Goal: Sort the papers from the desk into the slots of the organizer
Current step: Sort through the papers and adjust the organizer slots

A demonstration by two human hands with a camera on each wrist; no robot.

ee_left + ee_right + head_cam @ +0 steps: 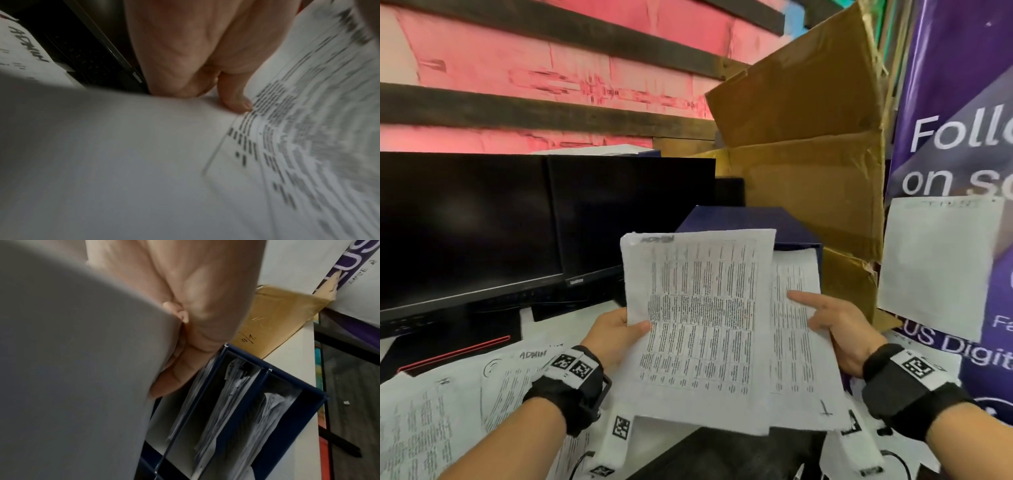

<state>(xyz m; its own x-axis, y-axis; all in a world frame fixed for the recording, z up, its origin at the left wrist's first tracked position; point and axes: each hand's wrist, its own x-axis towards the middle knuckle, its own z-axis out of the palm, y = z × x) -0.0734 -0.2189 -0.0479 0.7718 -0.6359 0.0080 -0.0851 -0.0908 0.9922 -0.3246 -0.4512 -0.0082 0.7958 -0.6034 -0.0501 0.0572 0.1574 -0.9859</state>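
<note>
A person holds two printed sheets up in front of a dark blue organizer that stands on a white desk. The left hand grips the front sheet at its left edge, thumb pressed on the printed face and the fingers curled behind it. This sheet, covered in dense columns of small text, hides most of the organizer's front. The right hand holds the second sheet, which sits behind the front one and sticks out on the side away from the left hand; its index finger lies straight across the page while the thumb and other fingers pinch the sheet's edge. From the right wrist, the organizer's upright slots show stacks of papers already standing in them. More loose papers with print and handwriting lie on the desk near the organizer, under the left forearm. Two dark monitors stand beside the organizer on the left hand's side. A brown cardboard box rises behind it, and a purple banner hangs past the box.
</note>
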